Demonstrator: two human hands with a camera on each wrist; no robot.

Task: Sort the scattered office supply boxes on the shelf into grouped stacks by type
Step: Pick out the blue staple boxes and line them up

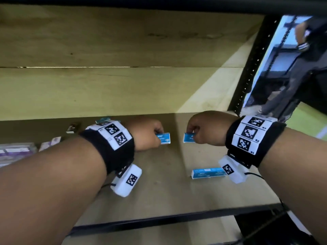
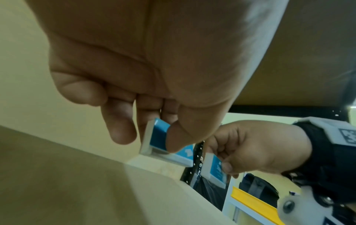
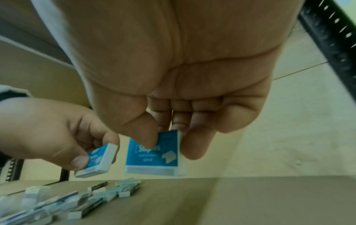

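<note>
Each of my hands holds a small blue and white staples box above the wooden shelf (image 1: 159,183). My left hand (image 1: 157,134) pinches one blue box (image 1: 164,138) between thumb and fingers; the left wrist view shows that box (image 2: 159,140) close up. My right hand (image 1: 192,134) pinches a second blue box (image 1: 188,137), whose label reads "Staples" (image 3: 152,155). The two boxes hang a short gap apart, both off the board. A third blue box (image 1: 208,172) lies flat on the shelf under my right wrist.
Several purple and white boxes (image 1: 16,152) lie at the shelf's left, with dark and pale boxes (image 1: 73,128) behind them; the right wrist view shows this scatter of boxes (image 3: 77,201). A black perforated upright (image 1: 251,68) bounds the shelf on the right. Another person (image 1: 300,59) stands beyond it.
</note>
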